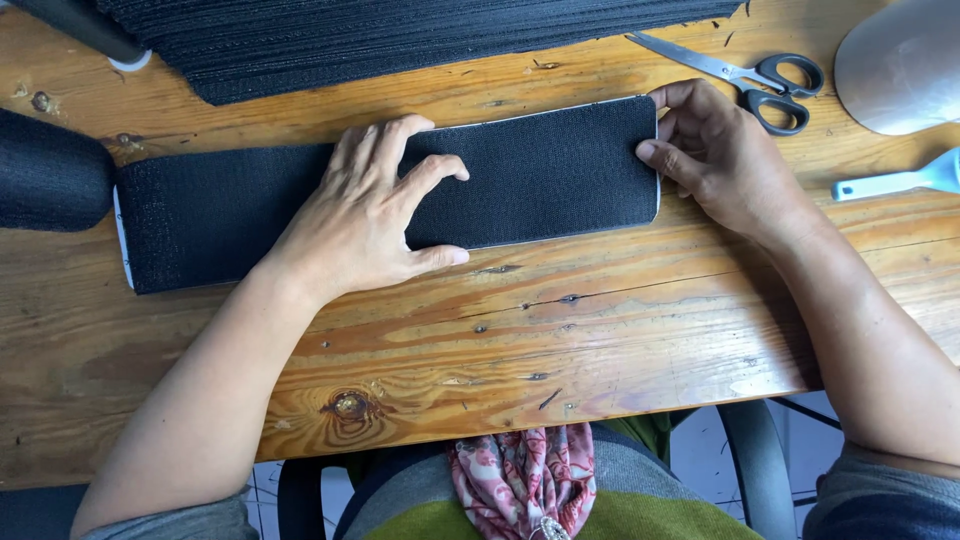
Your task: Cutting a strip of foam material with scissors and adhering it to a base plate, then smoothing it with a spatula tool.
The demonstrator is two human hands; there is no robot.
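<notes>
Two hands pin a black fabric strip (400,200) flat across the wooden worktop (560,330): the left hand (365,215) presses with fingers spread to hold it, the right hand (725,160) pinches its end, squaring the edge. Scissors (755,75) lie nearby.

Black strip (540,175) lies flat along wooden table (600,330). Left hand (365,215) pressed palm-down on strip's middle, fingers spread. Right hand (720,160) at strip's right end, fingertips pinching the edge. Scissors (750,75) just behind right hand. Stack of black fabric (400,40) along far edge. Black roll (45,170) at left; blue handle (895,182) and grey dome (900,65) at right
</notes>
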